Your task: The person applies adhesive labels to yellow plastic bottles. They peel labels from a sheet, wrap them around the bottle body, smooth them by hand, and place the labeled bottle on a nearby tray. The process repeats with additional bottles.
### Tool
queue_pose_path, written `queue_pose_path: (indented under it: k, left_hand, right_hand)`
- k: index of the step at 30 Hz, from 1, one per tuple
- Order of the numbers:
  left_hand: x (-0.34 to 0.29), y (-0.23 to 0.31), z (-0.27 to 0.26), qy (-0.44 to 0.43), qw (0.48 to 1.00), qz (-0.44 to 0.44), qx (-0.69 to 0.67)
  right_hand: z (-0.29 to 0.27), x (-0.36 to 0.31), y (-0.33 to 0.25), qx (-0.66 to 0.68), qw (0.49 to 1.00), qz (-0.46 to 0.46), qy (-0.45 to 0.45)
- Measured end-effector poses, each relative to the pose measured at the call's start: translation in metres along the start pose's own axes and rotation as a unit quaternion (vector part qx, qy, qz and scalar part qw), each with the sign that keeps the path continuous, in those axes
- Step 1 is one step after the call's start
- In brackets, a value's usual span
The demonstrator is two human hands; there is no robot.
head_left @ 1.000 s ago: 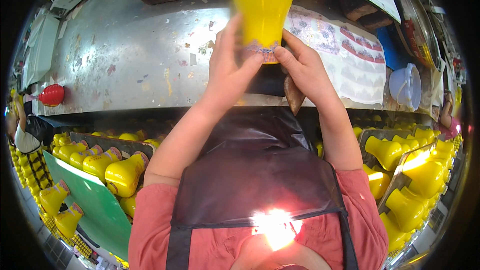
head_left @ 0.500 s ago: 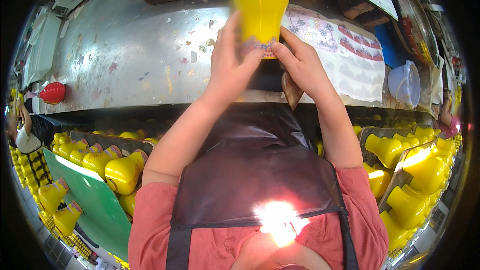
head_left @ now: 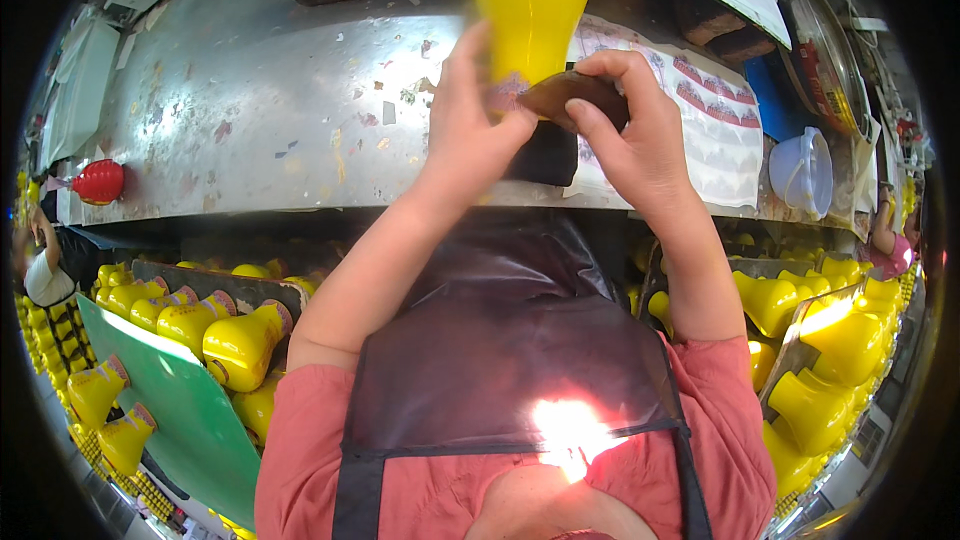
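Note:
A glossy yellow vase lies lengthwise over the workbench, its rim end toward me. A purplish patterned band shows around that end. My left hand is wrapped around the vase's left side near the band, slightly blurred, with its thumb by the rim. Between the thumb and fingers of my right hand is a flat brown scraper. Its pointed left tip touches or nearly touches the patterned band. Under the rim lies a black block or cloth, partly hidden.
Printed decal sheets lie right of the vase, beside a pale blue bucket. A red bulb-shaped bottle stands at the bench's left end. Yellow vases fill boards at left and right, with a green panel. Other people work at both edges.
My right hand has left the vase's rim and raised the brown scraper, which hung below that hand before, up to the patterned band. My left hand stays on the vase.

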State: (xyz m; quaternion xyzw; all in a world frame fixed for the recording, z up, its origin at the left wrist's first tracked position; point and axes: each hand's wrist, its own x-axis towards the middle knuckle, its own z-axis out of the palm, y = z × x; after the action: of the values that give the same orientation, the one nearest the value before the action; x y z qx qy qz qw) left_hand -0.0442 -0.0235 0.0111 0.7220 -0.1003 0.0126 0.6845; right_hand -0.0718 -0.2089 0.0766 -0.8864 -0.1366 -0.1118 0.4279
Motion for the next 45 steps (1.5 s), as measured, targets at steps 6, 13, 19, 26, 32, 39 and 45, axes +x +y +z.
queue_pose_path:
  k: [6,13,19,26,32,39,45]
  left_hand:
    - [-0.003,-0.006,0.0,-0.003,0.998,0.025,0.061]
    - [-0.005,-0.007,0.001,0.013,0.993,0.048,0.109]
    - [-0.005,-0.006,-0.005,-0.002,0.993,0.062,0.103]
    - [-0.004,-0.008,-0.019,-0.025,0.986,0.097,0.13]
    - [-0.004,-0.006,-0.019,-0.034,0.99,0.081,0.106]
    - [-0.006,-0.01,-0.013,-0.01,0.987,0.089,0.131]
    - [-0.009,-0.016,-0.011,-0.013,0.987,0.079,0.137]
  right_hand:
    - [-0.007,0.024,-0.017,-0.135,0.973,-0.187,-0.019]
    - [-0.005,0.047,-0.039,-0.252,0.937,-0.231,-0.077]
    - [-0.008,0.056,-0.046,-0.341,0.913,-0.214,-0.061]
    - [-0.012,0.049,-0.032,-0.303,0.936,-0.18,0.001]
    - [-0.013,0.016,-0.018,-0.232,0.967,-0.103,-0.012]
    - [-0.008,0.004,0.001,-0.178,0.979,-0.098,-0.014]
    - [-0.005,0.012,0.002,-0.096,0.981,-0.165,-0.019]
